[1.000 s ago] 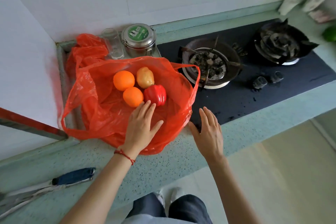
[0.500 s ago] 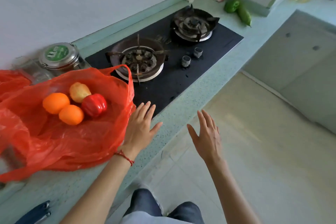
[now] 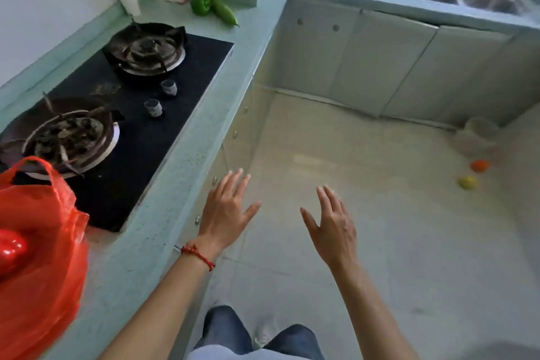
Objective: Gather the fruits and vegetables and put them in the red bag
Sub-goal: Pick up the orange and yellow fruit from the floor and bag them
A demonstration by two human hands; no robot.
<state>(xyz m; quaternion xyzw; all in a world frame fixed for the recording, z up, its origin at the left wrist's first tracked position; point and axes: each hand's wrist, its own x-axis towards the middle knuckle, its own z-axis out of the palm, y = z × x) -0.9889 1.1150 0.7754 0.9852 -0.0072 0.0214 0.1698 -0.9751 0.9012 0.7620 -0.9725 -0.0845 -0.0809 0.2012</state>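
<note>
1. My left hand (image 3: pixel 226 210) and right hand (image 3: pixel 333 226) hung over the floor (image 3: pixel 336 155) with each grip spread wide and empty, presumably free for the next pickup.
2. The red bag (image 3: pixel 38 257) sat on the desk (image 3: pixel 163 213) at my far left, mouth open beside the stove (image 3: pixel 140 102), probably so produce could be dropped in; a red pepper (image 3: pixel 10 248) lay inside.
3. A green pepper (image 3: pixel 201 4) and a long green vegetable (image 3: pixel 225 13) lay touching at the desk's far corner, well ahead of my left grip.
4. An orange fruit (image 3: pixel 479 166) and a yellow fruit (image 3: pixel 467 182) lay on the floor, well apart from my right grip.
</note>
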